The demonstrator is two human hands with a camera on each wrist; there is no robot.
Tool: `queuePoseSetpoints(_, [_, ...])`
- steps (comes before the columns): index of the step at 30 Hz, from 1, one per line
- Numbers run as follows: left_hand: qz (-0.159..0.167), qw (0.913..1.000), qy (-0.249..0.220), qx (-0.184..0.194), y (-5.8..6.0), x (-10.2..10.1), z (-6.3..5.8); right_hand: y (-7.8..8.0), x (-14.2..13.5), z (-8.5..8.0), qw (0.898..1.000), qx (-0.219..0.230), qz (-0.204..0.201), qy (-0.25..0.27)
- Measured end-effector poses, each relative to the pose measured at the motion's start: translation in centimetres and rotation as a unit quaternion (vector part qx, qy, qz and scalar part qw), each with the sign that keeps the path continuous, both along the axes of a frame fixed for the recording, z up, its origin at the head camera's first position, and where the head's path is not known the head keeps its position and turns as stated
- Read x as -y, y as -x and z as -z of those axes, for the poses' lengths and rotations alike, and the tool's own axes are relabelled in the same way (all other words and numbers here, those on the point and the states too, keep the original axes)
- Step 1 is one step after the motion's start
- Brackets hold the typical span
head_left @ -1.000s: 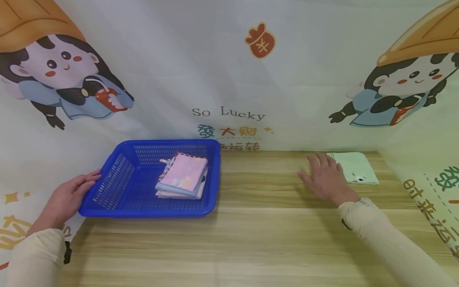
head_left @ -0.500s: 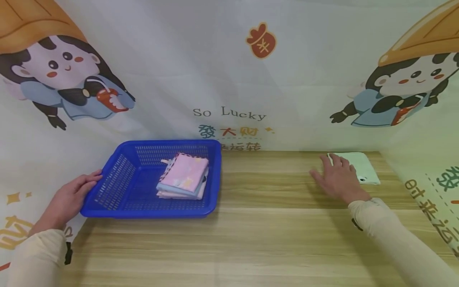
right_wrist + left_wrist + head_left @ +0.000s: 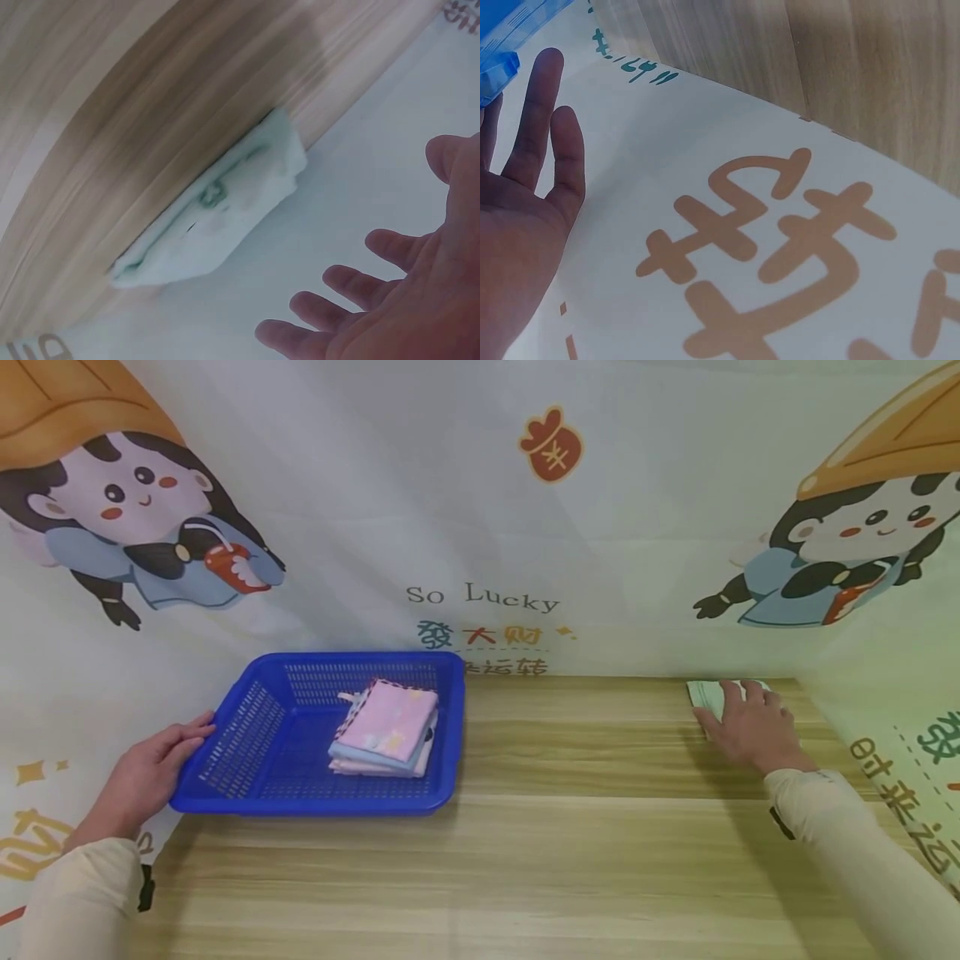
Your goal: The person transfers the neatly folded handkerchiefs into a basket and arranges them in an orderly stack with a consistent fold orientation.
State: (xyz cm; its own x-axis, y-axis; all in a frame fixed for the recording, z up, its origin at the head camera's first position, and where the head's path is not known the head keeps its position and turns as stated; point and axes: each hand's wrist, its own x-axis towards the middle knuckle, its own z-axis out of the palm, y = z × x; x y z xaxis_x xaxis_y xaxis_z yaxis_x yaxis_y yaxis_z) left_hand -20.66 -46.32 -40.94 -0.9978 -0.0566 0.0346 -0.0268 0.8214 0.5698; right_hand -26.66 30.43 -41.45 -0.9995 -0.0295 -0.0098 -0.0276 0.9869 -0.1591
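Note:
A pale green folded cloth (image 3: 705, 695) lies at the back right of the table, partly hidden by my right hand (image 3: 753, 722). That hand is held over it with fingers spread; the right wrist view shows a gap between the fingers and the cloth (image 3: 217, 206). On the left, my left hand (image 3: 150, 768) touches the left rim of a blue plastic basket (image 3: 300, 810). Its visible fingers are mostly straight beside the basket's edge (image 3: 499, 79) in the left wrist view. Inside the basket sits a stack of folded cloths (image 3: 386, 722), a pink one on top.
The wood-grain table (image 3: 540, 860) runs up to a white printed curtain (image 3: 375, 510) at the back. The same printed sheet hangs along both sides, close to the left hand and to the right of the green cloth.
My right hand has moved right, from beside the green cloth to over it, covering most of it. The left hand stays at the basket's rim, and the basket stands as before.

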Motion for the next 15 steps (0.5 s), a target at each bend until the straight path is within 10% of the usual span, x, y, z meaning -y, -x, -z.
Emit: queuePoseSetpoints(15, [-0.002,0.9994,-0.031,0.014,0.1,-0.1,-0.1,0.6,-3.3,0.6,0.997,0.051,0.047,0.031])
